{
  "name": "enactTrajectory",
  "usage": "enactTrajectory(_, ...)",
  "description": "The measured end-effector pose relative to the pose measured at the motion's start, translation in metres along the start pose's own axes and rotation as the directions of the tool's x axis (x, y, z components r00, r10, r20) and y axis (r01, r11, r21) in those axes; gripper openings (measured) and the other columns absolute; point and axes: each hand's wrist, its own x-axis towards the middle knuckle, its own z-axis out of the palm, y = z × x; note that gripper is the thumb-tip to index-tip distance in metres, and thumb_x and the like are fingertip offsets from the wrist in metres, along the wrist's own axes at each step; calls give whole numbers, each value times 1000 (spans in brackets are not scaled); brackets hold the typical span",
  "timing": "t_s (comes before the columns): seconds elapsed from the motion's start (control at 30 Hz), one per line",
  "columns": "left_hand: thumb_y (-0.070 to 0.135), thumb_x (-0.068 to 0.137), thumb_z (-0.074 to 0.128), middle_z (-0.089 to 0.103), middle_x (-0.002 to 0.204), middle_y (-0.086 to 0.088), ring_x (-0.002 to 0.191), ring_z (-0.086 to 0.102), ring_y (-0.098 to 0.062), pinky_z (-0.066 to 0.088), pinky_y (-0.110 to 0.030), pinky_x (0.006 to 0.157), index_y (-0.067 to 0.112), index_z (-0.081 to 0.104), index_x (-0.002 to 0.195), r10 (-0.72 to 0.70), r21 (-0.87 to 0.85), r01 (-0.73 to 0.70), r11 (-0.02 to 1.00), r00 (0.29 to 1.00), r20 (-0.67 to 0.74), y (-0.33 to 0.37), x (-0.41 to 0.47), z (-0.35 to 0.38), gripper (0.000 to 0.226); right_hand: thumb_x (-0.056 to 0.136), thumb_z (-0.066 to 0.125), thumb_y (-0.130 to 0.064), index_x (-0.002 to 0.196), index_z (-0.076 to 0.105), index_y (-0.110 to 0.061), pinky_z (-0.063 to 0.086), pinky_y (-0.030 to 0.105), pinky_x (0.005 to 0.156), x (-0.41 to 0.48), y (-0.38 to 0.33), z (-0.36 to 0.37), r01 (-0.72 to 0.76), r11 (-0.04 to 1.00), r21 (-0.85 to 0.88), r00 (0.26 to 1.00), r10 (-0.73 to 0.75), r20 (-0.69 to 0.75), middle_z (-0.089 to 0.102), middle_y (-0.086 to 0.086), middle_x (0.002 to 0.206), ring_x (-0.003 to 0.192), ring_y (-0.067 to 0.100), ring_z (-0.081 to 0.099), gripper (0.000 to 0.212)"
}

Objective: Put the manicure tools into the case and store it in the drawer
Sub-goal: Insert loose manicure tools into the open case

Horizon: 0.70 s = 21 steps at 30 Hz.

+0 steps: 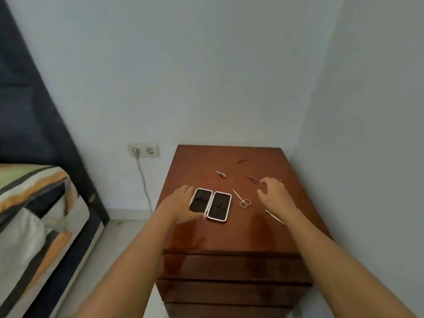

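here, one case (210,204) lying open on the nightstand (202,161), six tools scattered beside it, scissors (241,198) nearest. left hand (181,203) gripping case edge; right hand (274,191) spread, empty, above top.

Left hand (181,203) covers left edge of open case (210,204) — contact there hidden. Case's dark lining too blurred to tell slots or contents. Beyond case, right hand (274,195) hides most of small tool, only tip showing. Nightstand (229,237) cut off at bottom edge — lowest drawer partly out of frame. Both forearms cropped.
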Motion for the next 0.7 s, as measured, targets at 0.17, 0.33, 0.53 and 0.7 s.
enactTrajectory(0.17,72,61,66,0,160,-1,147,2,-17,12,-37,118,16,-1,151,42,46,-45,998,996,74,-23,41,33,125,87,55,-14,118,55,-4,40,38,98,48,21,32,-47,999,2,999,47,-3,56,16,122,116,32,51,33)
enactTrajectory(0.33,83,49,61,-8,160,2,145,-10,-11,-6,-36,116,19,-7,150,134,8,-135,991,989,64,-39,69,48,137,87,56,-16,121,53,-3,39,41,101,82,34,58,-76,997,11,997,76,-32,55,17,121,117,34,49,36)
enactTrajectory(0.53,77,52,68,8,159,0,146,5,-14,3,-37,119,19,1,151,58,-124,-56,991,998,15,-29,70,58,133,86,54,-7,102,63,2,43,44,94,103,39,70,-51,998,-29,991,47,-122,57,22,109,104,39,53,20)
enactTrajectory(0.7,72,58,68,2,160,0,146,-1,-16,-1,-28,114,15,-1,151,-58,-215,34,976,993,-106,-11,55,71,129,87,52,-6,99,67,-3,43,35,88,104,22,66,-33,996,77,993,41,-111,57,20,108,100,33,56,19)
